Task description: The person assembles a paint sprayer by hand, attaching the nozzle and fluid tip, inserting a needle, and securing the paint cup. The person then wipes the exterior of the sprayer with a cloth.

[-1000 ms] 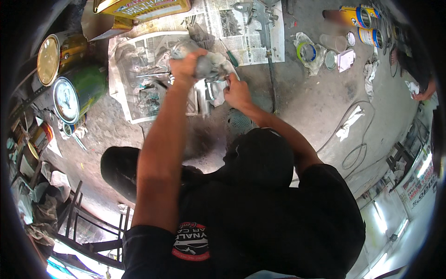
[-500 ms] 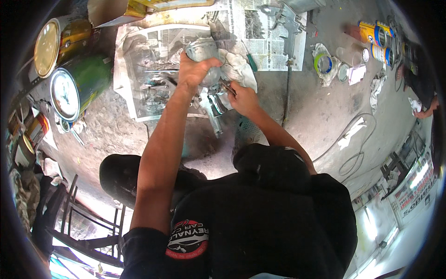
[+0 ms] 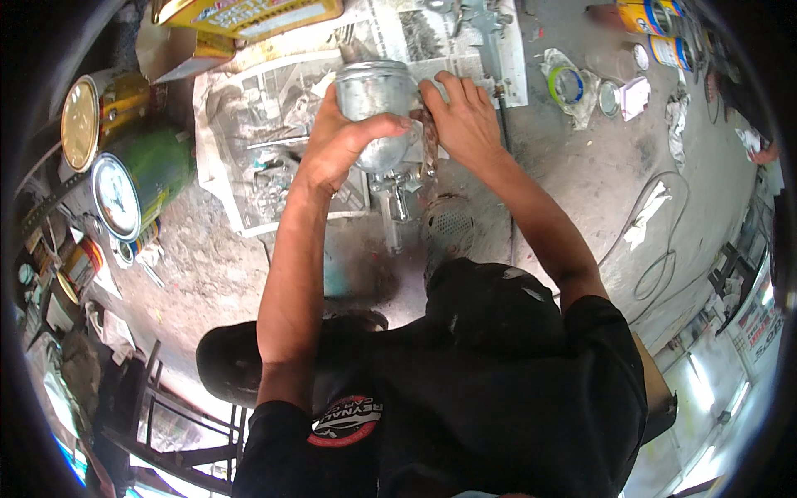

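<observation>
My left hand is wrapped round the silver metal cup of a spray gun, thumb across its front. The gun's metal body shows below the cup, pointing toward me. Just right of the cup is my right hand, its fingers spread and stretched forward over the newspaper. A brownish, stained piece hangs between this hand and the cup; its kind is unclear. A scrap of whitish cloth shows beside the cup, mostly hidden by my hands.
Newspaper sheets cover the floor, with a thin metal rod on them. Large paint cans stand left, and a yellow tin at the far side. Green tape, small cans and a looped hose lie right.
My right hand has left the lower part of the gun and moved forward and right, its fingers opening out. My left hand keeps hold of the cup. The whole view has shifted slightly.
</observation>
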{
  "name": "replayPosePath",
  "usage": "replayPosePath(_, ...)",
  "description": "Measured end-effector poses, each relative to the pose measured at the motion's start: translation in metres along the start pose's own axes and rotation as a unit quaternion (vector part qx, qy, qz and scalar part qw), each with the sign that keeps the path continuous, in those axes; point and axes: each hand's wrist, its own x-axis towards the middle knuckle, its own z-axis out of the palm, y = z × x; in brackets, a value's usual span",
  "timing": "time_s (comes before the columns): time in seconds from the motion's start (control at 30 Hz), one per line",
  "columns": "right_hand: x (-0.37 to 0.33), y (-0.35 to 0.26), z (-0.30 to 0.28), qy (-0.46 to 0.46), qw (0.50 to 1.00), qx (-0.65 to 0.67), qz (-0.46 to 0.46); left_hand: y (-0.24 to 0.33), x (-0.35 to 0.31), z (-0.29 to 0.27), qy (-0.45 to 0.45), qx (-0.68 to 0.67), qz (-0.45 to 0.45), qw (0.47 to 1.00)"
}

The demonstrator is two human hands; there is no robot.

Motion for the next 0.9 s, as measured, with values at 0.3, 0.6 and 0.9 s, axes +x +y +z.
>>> replayPosePath(0.3, 0.005, 0.004, 0.037, 0.044, 0.983, 0.16, -0.082, -0.019, -0.005, 0.009, 0.139, -0.05, 0.075, 0.986)
replayPosePath(0.6, -0.021, 0.055, 0.026, -0.118, 0.991, 0.059, 0.017, -0.041, 0.01, 0.001, 0.317, -0.084, 0.138, 0.934)
replayPosePath(0.9, 0.001, 0.0, -0.019, -0.152, 0.958, 0.169, 0.176, -0.044, -0.002, 0.017, 0.394, -0.053, 0.238, 0.886)
